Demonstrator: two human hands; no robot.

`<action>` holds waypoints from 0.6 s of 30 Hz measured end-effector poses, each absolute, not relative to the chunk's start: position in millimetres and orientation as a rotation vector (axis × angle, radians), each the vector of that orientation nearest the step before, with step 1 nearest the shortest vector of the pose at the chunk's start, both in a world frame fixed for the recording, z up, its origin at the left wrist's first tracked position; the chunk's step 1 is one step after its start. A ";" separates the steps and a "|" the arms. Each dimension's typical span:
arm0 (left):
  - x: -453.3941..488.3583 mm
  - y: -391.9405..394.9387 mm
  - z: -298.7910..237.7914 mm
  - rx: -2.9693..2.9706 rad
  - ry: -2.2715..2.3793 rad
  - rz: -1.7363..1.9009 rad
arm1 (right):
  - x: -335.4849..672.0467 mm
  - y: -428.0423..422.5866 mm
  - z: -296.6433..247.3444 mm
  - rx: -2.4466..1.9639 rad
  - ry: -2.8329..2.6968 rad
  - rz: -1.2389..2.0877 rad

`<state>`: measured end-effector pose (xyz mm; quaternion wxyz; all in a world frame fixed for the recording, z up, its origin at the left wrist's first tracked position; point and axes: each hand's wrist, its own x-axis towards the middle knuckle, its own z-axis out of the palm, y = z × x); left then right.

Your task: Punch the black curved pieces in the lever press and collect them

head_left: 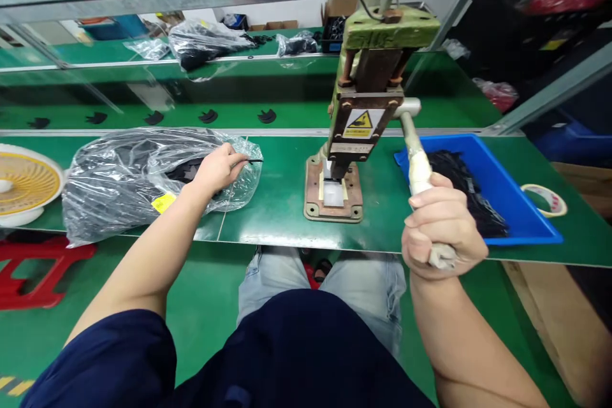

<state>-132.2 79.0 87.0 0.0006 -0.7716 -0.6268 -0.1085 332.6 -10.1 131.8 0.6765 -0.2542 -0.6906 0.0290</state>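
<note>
My left hand [220, 167] reaches over the mouth of a clear plastic bag [119, 182] full of black parts and pinches a thin black part [252, 161] at its fingertips. My right hand [442, 226] is closed round the taped lever handle [419, 169] of a green hand press [370, 76]. The press stands on a rusty base plate [315, 194] on the green bench, with a white block [333, 193] under its ram.
A blue tray [521, 204] holding black parts sits right of the press, a tape roll [545, 199] beyond it. A white-and-yellow fan [26, 185] lies far left. Black parts [209, 116] ride a green belt behind. A red stool [33, 271] stands below.
</note>
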 end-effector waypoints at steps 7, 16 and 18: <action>-19.6 62.5 73.4 -3.071 -1.992 -1.149 | 333.3 -14.6 132.2 -0.582 -1.583 0.086; 63.2 88.8 42.3 -2.715 -2.486 -2.090 | 333.0 -15.3 128.2 -0.590 -1.570 0.076; 69.1 93.6 44.8 -2.764 -2.582 -2.011 | 332.6 -14.7 128.2 -0.590 -1.567 0.073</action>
